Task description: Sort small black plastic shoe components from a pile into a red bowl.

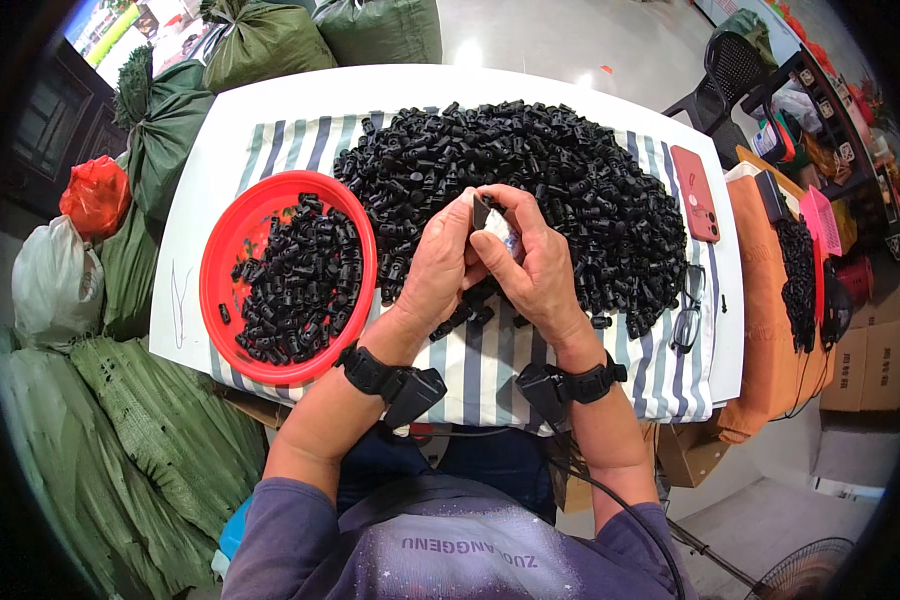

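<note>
Hands meet at centre: we see left hand [440, 262] and right hand [533, 268] fingers pinched shut on a small black clip [481, 211], above the pile [530, 190] at 12 o'clock. Loose grip could drop it among lookalikes.

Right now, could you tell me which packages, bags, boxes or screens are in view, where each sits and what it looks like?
Green woven sacks: stacked left of the table, bulging.
Orange plastic bag: far left, tied.
White plastic bag: below the orange one.
Cardboard boxes: right edge, brown.
Red phone: on the table's right side, lying back up, so no screen shows.
</note>
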{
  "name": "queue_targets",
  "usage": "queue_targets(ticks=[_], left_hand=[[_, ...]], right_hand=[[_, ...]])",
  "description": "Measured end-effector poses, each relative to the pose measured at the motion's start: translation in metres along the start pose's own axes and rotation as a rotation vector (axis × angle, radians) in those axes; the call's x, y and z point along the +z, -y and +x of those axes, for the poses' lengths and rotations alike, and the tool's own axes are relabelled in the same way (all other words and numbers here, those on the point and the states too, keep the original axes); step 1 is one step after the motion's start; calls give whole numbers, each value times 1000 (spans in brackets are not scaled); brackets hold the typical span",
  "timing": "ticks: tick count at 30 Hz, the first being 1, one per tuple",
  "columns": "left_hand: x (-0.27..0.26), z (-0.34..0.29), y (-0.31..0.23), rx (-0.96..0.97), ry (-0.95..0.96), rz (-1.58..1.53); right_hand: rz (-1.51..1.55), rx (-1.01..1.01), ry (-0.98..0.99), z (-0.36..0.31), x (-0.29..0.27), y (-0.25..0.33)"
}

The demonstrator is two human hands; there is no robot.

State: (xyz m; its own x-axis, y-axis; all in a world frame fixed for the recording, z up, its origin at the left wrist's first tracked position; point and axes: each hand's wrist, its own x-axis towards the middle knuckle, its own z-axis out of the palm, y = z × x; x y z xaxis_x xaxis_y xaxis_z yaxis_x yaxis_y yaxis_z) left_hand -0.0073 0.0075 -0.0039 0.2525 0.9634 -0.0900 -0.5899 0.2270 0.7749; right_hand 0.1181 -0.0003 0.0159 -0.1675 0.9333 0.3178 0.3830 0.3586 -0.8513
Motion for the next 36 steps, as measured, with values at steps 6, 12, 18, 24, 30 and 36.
queue_targets(ticks=[6, 12, 18, 24, 30, 36], left_hand=[[2, -2, -4, -51, -10, 72], [12, -4, -1, -33, 23, 100], [12, -4, 0, -54, 23, 47], [6, -4, 0, -40, 58, 57], [10, -5, -1, -38, 36, 68], [6, -5, -1, -11, 64, 78]], right_hand=[[383, 54, -53, 1, 5, -9], [605, 154, -79, 2, 5, -14], [560, 154, -106, 2, 6, -16], [518, 125, -122, 2, 9, -16], [462, 142, -117, 1, 3, -10], [474, 96, -120, 1, 8, -10]])
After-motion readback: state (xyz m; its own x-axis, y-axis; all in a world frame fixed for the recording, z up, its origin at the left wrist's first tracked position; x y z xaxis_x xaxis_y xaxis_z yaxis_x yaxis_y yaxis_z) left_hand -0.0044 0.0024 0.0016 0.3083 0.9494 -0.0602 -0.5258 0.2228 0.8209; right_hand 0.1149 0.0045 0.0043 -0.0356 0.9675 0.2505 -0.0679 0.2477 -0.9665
